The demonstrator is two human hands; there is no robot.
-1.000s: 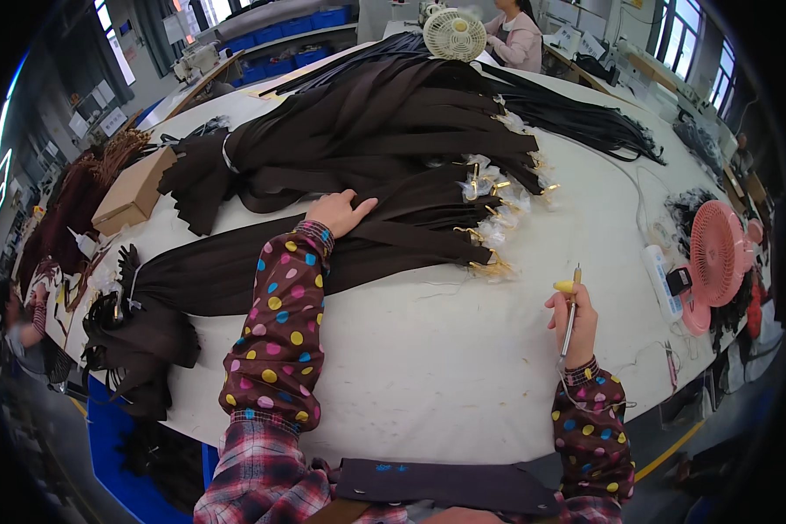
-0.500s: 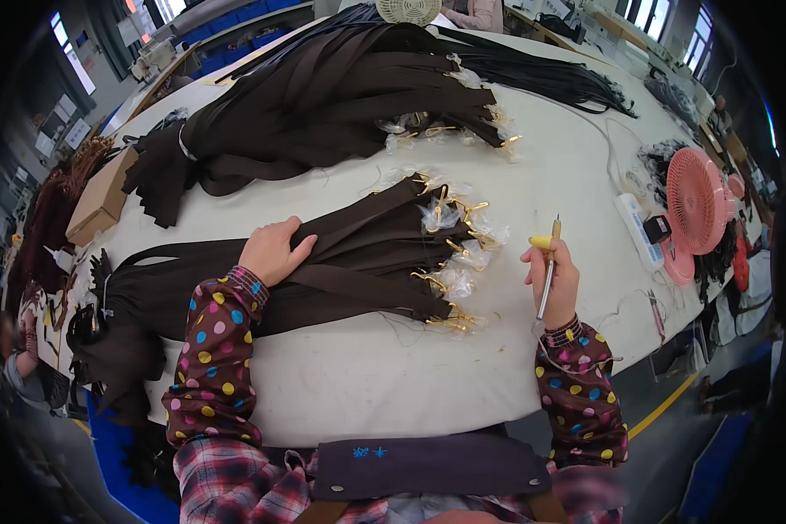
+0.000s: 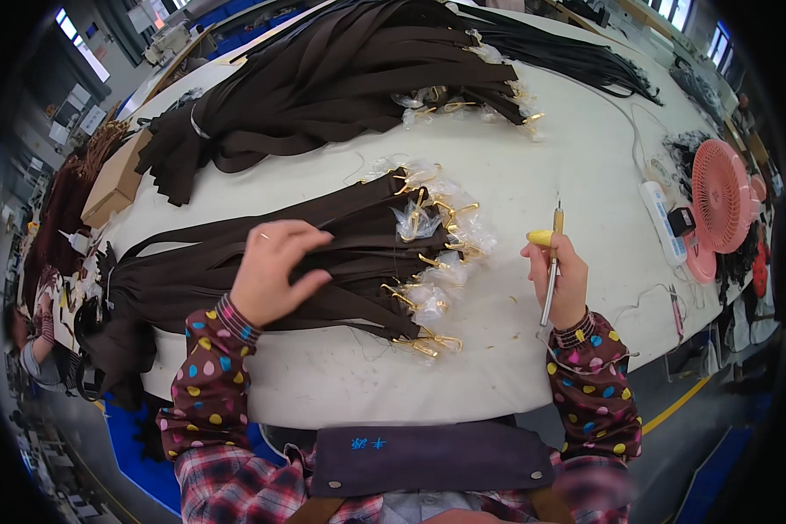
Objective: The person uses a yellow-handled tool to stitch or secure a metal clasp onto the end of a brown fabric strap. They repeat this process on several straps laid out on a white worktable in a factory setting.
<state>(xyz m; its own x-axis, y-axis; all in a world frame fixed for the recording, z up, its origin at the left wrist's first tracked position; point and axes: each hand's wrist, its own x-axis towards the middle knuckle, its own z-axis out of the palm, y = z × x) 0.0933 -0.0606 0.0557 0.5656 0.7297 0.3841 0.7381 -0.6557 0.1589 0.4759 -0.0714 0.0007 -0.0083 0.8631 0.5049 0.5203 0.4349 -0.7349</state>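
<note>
My left hand (image 3: 275, 272) is over the near bundle of dark brown straps (image 3: 323, 237); its fingers are curved and apart, with nothing in them. The straps end at the right in gold-coloured metal hooks (image 3: 417, 214), several of them in clear plastic wrap (image 3: 430, 301). To the right of these ends, my right hand (image 3: 568, 278) grips a slim corded pen-shaped tool (image 3: 553, 266), silver with a brass-coloured front, its thin tip pointing away from me. A yellow finger cot (image 3: 541, 237) covers one fingertip of that hand.
Farther back lies a larger tied bundle of brown straps (image 3: 323, 96), with black straps (image 3: 576, 61) behind it. On the right are a white power strip (image 3: 664, 223), a pink fan (image 3: 719, 196) and small thread snips (image 3: 676, 310). A cardboard box (image 3: 116, 182) sits at the left.
My left hand has lifted off the straps, its fingers now curved above them. The hooked strap ends have shifted slightly left. My right hand keeps its hold on the tool. The view has shifted a little.
</note>
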